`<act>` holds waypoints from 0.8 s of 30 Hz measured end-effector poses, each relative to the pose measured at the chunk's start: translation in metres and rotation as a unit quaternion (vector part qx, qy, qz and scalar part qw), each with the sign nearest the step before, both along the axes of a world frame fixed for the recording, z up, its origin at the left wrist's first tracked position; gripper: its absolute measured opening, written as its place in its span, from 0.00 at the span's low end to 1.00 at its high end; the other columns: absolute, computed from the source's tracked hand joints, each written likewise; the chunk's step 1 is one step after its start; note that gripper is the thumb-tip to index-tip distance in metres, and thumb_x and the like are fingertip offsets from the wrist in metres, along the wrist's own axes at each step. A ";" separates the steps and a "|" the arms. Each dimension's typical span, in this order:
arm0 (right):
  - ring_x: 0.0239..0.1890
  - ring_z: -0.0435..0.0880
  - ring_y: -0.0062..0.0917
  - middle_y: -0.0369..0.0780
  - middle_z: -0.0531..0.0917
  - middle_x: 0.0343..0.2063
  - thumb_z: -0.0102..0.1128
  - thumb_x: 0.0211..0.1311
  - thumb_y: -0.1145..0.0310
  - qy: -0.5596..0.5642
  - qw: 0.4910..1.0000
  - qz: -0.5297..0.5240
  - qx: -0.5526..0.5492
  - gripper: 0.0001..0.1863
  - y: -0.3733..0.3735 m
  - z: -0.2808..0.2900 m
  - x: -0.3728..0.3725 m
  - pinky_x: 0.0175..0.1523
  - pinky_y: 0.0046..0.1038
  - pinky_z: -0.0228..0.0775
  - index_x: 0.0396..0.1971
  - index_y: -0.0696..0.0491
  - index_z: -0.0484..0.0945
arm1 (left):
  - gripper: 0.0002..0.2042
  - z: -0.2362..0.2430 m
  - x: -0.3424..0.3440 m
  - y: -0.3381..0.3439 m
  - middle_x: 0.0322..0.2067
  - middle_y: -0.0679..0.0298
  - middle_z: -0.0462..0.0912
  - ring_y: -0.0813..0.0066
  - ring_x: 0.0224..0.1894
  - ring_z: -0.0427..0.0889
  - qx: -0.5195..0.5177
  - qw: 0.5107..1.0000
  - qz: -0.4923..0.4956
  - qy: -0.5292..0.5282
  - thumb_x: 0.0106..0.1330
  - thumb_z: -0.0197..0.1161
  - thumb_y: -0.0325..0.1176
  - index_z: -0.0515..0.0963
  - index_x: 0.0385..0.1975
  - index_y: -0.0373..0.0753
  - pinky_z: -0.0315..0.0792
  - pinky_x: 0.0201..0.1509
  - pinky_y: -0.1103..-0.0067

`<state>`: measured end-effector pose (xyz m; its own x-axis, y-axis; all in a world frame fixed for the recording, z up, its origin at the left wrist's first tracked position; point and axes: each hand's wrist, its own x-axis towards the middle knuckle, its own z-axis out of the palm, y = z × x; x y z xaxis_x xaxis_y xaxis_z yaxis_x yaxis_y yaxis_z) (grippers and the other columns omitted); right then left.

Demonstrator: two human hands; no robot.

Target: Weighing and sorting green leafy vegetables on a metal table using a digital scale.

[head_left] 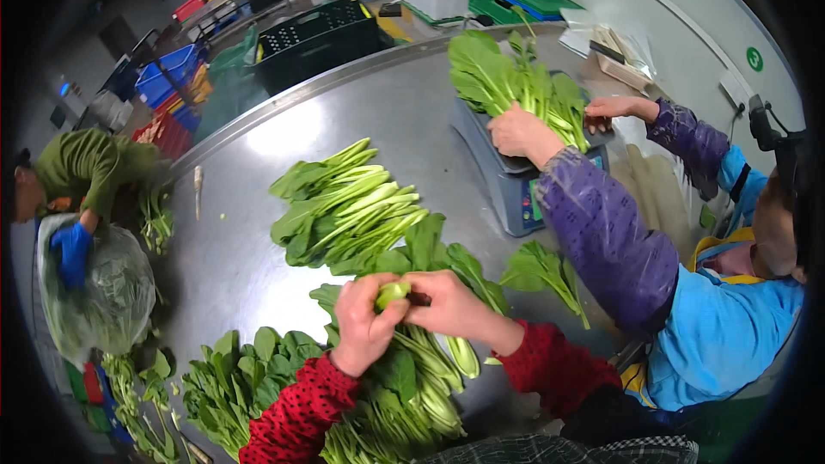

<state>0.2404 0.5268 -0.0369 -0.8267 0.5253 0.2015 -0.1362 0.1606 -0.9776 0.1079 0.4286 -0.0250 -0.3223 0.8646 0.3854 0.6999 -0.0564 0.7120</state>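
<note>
My left hand (368,320) is closed around a stalk of leafy greens (393,294), its pale green base end pointing up toward me. Fingers of my right hand (449,302) pinch at the same stalk from the right. Its leaves appear to stretch away beyond my hands, overlapping other greens. Just below both hands lies a large heap of leafy greens (430,391) with pale stems. Farther off, a neat bunch of greens (365,206) rests on the metal table (228,262). To the right, a few loose leafy stalks (541,275) lie apart.
At right, a co-worker in purple sleeves (601,223) holds greens (494,77) on a scale (520,202). Far left, another person's blue-gloved hand (73,253) is at a plastic bag (107,301). Dark crates (318,43) stand beyond the table's raised edge.
</note>
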 end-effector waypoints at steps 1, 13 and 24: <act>0.31 0.79 0.22 0.38 0.80 0.30 0.63 0.46 0.81 -0.022 0.992 0.068 -0.105 0.16 0.005 -0.010 -0.014 0.37 0.21 0.72 0.39 0.61 0.77 | 0.17 -0.001 -0.014 -0.004 0.22 0.60 0.76 0.58 0.26 0.74 -0.037 0.996 0.060 0.047 0.47 0.68 0.46 0.77 0.27 0.38 0.65 0.35 0.69; 0.32 0.80 0.35 0.41 0.77 0.26 0.59 0.53 0.60 -0.382 0.828 -0.092 0.400 0.12 0.030 -0.086 0.000 0.36 0.39 0.70 0.23 0.55 0.78 | 0.25 -0.081 -0.072 0.105 0.26 0.60 0.76 0.61 0.37 0.74 -0.131 0.922 0.058 0.361 0.48 0.66 0.55 0.75 0.32 0.37 0.54 0.57 0.56; 0.39 0.78 0.40 0.44 0.80 0.35 0.56 0.54 0.55 -0.292 0.855 -0.222 0.366 0.18 0.164 -0.059 -0.060 0.43 0.39 0.71 0.40 0.52 0.77 | 0.17 -0.085 -0.034 0.084 0.28 0.55 0.76 0.56 0.31 0.77 -0.164 0.968 -0.052 0.184 0.50 0.65 0.37 0.75 0.36 0.33 0.72 0.38 0.69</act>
